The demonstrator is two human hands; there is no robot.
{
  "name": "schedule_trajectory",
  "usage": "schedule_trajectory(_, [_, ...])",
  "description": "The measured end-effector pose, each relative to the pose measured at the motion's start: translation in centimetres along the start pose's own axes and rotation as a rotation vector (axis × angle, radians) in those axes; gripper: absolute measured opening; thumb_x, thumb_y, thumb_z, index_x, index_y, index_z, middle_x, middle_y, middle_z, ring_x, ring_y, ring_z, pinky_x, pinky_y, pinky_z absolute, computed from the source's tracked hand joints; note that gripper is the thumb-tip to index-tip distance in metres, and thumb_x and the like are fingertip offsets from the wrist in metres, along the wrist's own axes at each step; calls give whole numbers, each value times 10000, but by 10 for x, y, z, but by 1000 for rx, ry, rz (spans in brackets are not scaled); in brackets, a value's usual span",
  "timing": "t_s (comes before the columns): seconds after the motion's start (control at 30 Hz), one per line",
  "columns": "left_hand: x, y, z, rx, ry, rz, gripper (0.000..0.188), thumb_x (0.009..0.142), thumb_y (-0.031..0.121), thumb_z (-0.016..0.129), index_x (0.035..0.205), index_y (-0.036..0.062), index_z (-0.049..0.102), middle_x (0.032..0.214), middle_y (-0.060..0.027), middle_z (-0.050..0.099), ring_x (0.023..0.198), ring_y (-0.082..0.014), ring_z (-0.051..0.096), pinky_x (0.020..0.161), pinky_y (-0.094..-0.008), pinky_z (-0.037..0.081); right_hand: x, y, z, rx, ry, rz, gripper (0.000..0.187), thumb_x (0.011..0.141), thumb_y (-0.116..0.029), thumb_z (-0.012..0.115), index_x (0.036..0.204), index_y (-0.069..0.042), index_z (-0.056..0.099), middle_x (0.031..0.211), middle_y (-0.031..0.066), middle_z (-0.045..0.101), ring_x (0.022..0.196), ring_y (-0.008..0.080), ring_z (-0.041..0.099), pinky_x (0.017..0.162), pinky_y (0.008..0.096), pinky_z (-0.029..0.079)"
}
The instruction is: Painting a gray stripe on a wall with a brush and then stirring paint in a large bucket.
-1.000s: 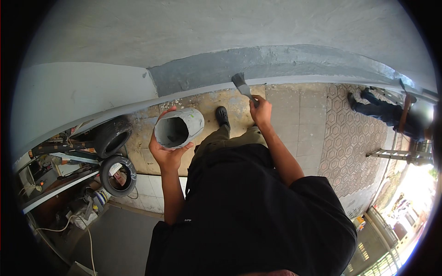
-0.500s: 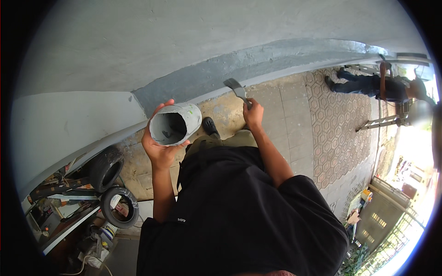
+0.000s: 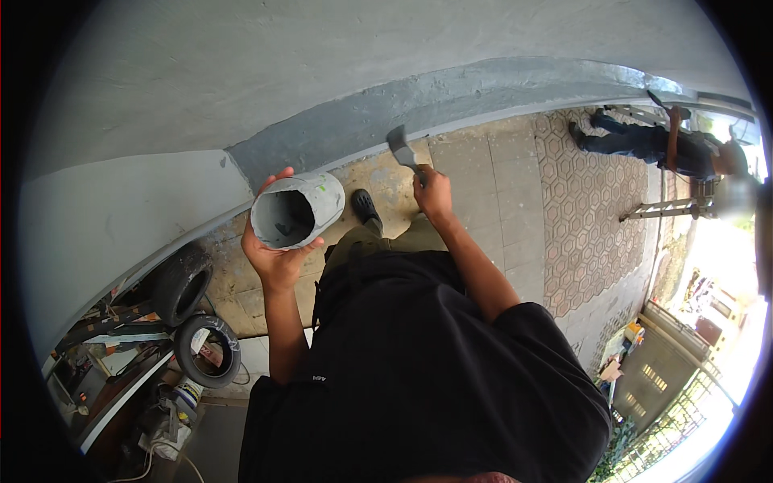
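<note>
My left hand (image 3: 274, 256) is wrapped round a light grey, round container (image 3: 328, 201) with a rough rim. Its mouth tilts toward me, and dark grey stuff coats the inside. In front of my body my right hand (image 3: 433, 195) grips the handle of a flat paintbrush (image 3: 400, 146) with a dark grey head. The brush head points up toward the wall, apart from its lower edge. A darker grey band (image 3: 346, 113) runs along the bottom of the pale grey wall (image 3: 266, 72).
Two tyres (image 3: 229, 352) and piled odds and ends (image 3: 121, 354) lie at the lower left. Farther right, a person (image 3: 644, 146) in dark clothes stands by a ladder (image 3: 656, 211). Hexagon-patterned paving (image 3: 592, 217) covers the ground there.
My right hand has shifted a little left, and the paintbrush head has swung more upright. The container in my left hand has moved slightly left and up. The view has shifted a little.
</note>
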State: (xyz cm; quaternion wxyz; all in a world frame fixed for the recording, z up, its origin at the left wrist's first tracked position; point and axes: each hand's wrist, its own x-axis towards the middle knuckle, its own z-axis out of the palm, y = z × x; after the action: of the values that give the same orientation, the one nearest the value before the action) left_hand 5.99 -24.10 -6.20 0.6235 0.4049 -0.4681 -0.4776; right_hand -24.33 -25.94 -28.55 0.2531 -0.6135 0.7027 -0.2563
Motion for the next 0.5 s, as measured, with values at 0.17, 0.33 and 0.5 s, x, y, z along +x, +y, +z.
schedule_trajectory(0.17, [-10, 5, -22, 46, 28, -17, 1042, 668, 114, 991, 1520, -74, 420, 1512, -281, 520, 1357, -311, 569, 1121, -466, 500, 6, -14, 8, 99, 106, 273, 238, 894, -141, 732, 1096, -16, 740, 804, 254, 726, 764, 405, 737, 734, 454, 582])
schedule_trajectory(0.33, [-24, 6, -41, 59, 90, 7, 1048, 671, 123, 990, 1527, -66, 416, 1520, -286, 510, 1365, -316, 559, 1121, -480, 499, 16, -37, 28, 109, -90, 143, 252, 882, -138, 743, 1105, -22, 743, 848, 270, 733, 827, 436, 735, 763, 476, 579])
schedule_trajectory(0.5, [-32, 5, -44, 37, 169, 8, 1055, 676, 163, 994, 1524, -73, 413, 1524, -285, 506, 1370, -326, 551, 1135, -487, 484, 20, -22, 28, 53, -105, -61, 267, 879, -165, 760, 1110, -33, 756, 867, 249, 749, 818, 404, 745, 749, 456, 585])
